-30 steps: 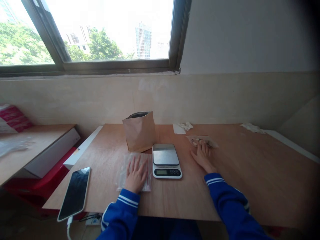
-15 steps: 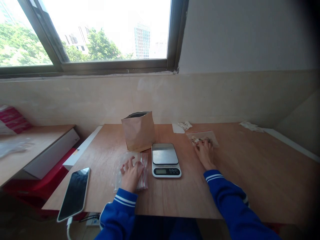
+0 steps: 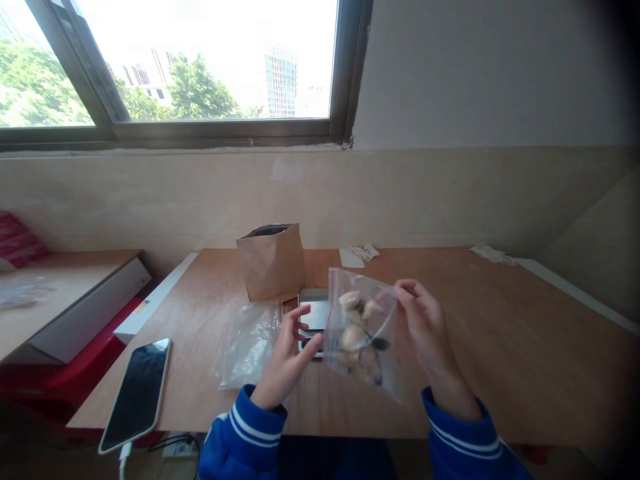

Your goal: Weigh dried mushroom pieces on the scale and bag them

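Note:
My right hand (image 3: 425, 327) pinches the edge of a clear zip bag (image 3: 393, 370) and holds it up above the table's front half. Inside the bag are several pale, lumpy pieces (image 3: 355, 337) with a few dark spots; their kind I cannot make out. My left hand (image 3: 293, 357) is open, thumb and fingers apart, just left of the bag's red-lined zip edge. Behind the bag stands a white kitchen scale (image 3: 314, 313) with a steel plate, partly covered by the bag and my left fingers. Flat clear zip bags (image 3: 247, 347) lie left of my left hand.
An upright brown paper bag (image 3: 273, 263) stands open behind the scale. A phone (image 3: 137, 393) with a white cable lies at the table's left edge. Crumpled pale scraps (image 3: 365, 253) lie along the back, others (image 3: 493, 255) at the far right. A side table (image 3: 65, 293) is left.
My right hand has lifted the filled zip bag off the back right of the table and brought it toward me and left. My left hand has left the flat bags and moved right.

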The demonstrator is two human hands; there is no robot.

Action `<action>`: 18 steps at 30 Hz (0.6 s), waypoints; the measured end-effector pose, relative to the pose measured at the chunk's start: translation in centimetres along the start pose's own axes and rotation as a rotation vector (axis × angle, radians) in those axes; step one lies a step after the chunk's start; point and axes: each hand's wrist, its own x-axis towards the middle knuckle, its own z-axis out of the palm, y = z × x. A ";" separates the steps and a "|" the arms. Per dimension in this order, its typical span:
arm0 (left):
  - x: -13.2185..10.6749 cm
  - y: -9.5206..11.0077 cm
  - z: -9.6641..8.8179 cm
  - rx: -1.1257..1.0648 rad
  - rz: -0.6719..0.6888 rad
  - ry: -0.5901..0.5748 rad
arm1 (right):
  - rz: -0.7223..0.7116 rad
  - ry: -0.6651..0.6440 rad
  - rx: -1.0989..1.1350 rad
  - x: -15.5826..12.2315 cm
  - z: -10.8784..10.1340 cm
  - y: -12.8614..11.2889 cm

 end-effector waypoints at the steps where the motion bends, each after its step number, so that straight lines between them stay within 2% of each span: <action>1: 0.0 0.6 0.7 -0.097 -0.029 -0.061 | 0.056 -0.065 0.073 -0.9 0.8 -0.5; 3: -0.2 1.3 1.6 -0.254 -0.107 -0.161 | 0.132 -0.128 0.168 -2.0 2.1 -0.5; 5: -0.3 1.5 1.8 -0.348 -0.182 -0.203 | 0.152 -0.110 0.165 -2.6 2.8 0.4; 8: -0.5 1.1 1.7 -0.403 -0.225 -0.115 | 0.036 0.096 -0.051 -3.5 3.4 2.1; 9: -0.4 0.9 1.8 -0.405 -0.231 -0.059 | -0.012 0.144 -0.138 -3.9 3.5 2.4; 10: -0.4 0.7 1.8 -0.402 -0.236 -0.006 | -0.045 0.132 -0.208 -4.5 3.8 2.6; 11: -0.4 0.6 1.9 -0.395 -0.241 0.032 | -0.051 0.047 -0.253 -5.1 4.0 2.5; 12: -0.3 0.5 2.1 -0.385 -0.242 0.050 | -0.033 -0.096 -0.273 -5.8 4.4 2.3; 14: -0.3 0.5 2.4 -0.380 -0.216 0.047 | 0.029 -0.405 -0.267 -7.1 5.1 1.8; 15: -0.3 0.6 2.6 -0.392 -0.196 0.038 | 0.054 -0.496 -0.267 -7.6 5.4 1.6; 16: -0.3 0.7 2.9 -0.409 -0.180 0.030 | 0.072 -0.532 -0.274 -7.9 5.6 1.5; 18: -0.5 0.8 3.2 -0.456 -0.177 0.008 | 0.090 -0.520 -0.301 -8.1 5.9 1.4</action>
